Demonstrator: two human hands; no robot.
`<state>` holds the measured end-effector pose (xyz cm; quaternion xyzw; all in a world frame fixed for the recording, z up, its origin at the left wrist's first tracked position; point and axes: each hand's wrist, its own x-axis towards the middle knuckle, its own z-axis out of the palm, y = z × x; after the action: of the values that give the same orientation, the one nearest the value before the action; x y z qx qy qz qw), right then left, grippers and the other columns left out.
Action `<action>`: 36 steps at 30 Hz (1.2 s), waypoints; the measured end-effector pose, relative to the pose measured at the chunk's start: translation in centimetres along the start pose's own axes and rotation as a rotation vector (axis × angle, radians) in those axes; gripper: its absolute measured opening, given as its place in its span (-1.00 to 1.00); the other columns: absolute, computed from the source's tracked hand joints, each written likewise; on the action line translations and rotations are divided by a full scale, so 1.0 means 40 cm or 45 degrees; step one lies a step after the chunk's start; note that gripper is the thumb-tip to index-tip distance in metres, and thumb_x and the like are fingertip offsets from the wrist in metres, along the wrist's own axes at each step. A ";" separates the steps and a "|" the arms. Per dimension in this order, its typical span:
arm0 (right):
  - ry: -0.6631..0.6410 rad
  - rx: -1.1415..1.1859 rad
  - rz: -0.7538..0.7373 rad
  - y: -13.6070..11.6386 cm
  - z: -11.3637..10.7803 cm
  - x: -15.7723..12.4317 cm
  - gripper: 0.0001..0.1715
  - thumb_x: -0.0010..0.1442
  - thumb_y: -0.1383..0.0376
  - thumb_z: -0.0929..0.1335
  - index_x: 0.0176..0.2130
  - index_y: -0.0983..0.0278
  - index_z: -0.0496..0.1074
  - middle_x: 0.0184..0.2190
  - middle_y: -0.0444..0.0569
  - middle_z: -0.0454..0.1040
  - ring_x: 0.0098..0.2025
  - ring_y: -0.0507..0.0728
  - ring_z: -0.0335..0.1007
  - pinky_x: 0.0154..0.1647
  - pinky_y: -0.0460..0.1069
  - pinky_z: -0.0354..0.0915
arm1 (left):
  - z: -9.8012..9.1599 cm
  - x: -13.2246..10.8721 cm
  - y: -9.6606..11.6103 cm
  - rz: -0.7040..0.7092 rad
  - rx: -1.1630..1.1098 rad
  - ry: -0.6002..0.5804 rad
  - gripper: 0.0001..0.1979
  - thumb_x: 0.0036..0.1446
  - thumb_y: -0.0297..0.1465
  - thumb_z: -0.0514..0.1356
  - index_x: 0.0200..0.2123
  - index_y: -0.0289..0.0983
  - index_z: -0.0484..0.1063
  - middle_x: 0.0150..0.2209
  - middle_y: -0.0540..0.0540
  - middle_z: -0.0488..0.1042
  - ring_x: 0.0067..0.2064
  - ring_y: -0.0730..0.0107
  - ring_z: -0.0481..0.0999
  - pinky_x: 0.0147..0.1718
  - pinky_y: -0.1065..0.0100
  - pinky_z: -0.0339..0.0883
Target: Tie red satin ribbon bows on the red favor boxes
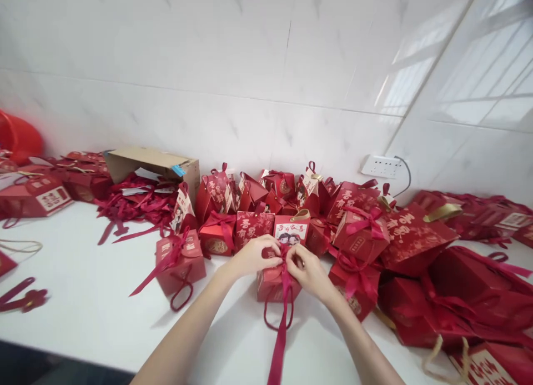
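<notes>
A small red gift box (266, 288) stands on the white table in front of me, its dark red cord handle hanging toward me. A crimson ribbon (278, 346) crosses its top, and one long tail runs down over the front to the table. My left hand (263, 256) pinches the ribbon at the top of the box. From the other side my right hand (306, 268) pinches the ribbon too, thumb and forefinger together. The fingertips nearly meet and partly cover the ribbon there.
An open cardboard box (152, 158) with many ribbons spilling out lies at the back left. Another ribboned gift box (181, 263) sits left of my hands. Piled red boxes (416, 240) fill the right side. A power strip (381, 166) is at the wall; a red bucket (19, 135) stands far left.
</notes>
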<state>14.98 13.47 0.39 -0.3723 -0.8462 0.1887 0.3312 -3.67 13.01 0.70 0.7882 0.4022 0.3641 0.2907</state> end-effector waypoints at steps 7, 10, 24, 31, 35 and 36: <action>0.141 0.208 0.081 0.019 0.011 -0.026 -0.92 0.03 0.41 0.23 -0.47 0.25 0.24 -0.52 -0.18 0.25 -0.55 -0.02 0.10 -0.54 -0.12 0.08 | 0.045 -0.007 -0.021 -0.038 -0.179 0.151 -0.90 0.06 -0.40 0.15 -0.47 -0.27 0.39 -0.12 -0.10 0.37 -0.03 0.33 0.37 0.05 0.29 0.17; 0.099 0.157 0.043 0.019 0.011 -0.027 -0.95 0.03 0.39 0.27 -0.40 0.26 0.31 -0.44 -0.13 0.31 -0.48 0.00 0.17 -0.50 -0.11 0.10 | 0.055 -0.011 -0.023 -0.072 -0.237 0.194 -0.91 0.07 -0.40 0.13 -0.46 -0.27 0.35 -0.14 -0.09 0.31 -0.05 0.34 0.35 0.05 0.26 0.16; 0.235 0.367 0.162 0.019 0.033 -0.040 -0.89 0.15 0.29 0.26 -0.41 0.25 0.29 -0.48 -0.16 0.27 -0.51 -0.02 0.11 -0.49 -0.11 0.09 | 0.076 -0.007 -0.010 -0.141 -0.501 0.223 -0.86 -0.03 -0.34 0.17 -0.52 -0.27 0.29 -0.17 -0.10 0.28 -0.05 0.25 0.32 0.06 0.18 0.11; 0.201 0.383 0.138 0.024 0.037 -0.044 -0.92 0.02 0.42 0.24 -0.42 0.25 0.23 -0.48 -0.19 0.20 -0.54 -0.04 0.03 -0.54 -0.12 0.03 | 0.093 -0.010 -0.016 -0.089 -0.507 0.350 -0.77 -0.10 -0.42 0.18 -0.62 -0.26 0.13 -0.23 -0.06 0.32 -0.13 0.30 0.35 0.00 0.22 0.17; 0.140 0.314 0.127 0.017 0.034 -0.044 -0.90 0.02 0.43 0.25 -0.39 0.24 0.27 -0.46 -0.19 0.21 -0.55 -0.04 0.01 -0.54 -0.11 0.00 | 0.092 -0.012 -0.012 -0.060 -0.431 0.389 -0.93 -0.06 -0.44 0.18 -0.48 -0.26 0.30 -0.20 -0.09 0.35 -0.09 0.29 0.37 0.00 0.23 0.18; 0.137 0.324 0.132 0.015 0.031 -0.044 -0.90 0.01 0.42 0.25 -0.40 0.24 0.27 -0.47 -0.19 0.20 -0.54 -0.04 0.00 -0.53 -0.11 0.00 | 0.091 -0.012 -0.011 -0.054 -0.405 0.370 -0.95 -0.04 -0.43 0.17 -0.47 -0.26 0.33 -0.19 -0.09 0.35 -0.07 0.29 0.36 0.01 0.24 0.17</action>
<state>15.31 12.44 -1.59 -0.3800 -0.7762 0.2910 0.4103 -1.13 12.23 -1.85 0.6629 0.3939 0.5266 0.3580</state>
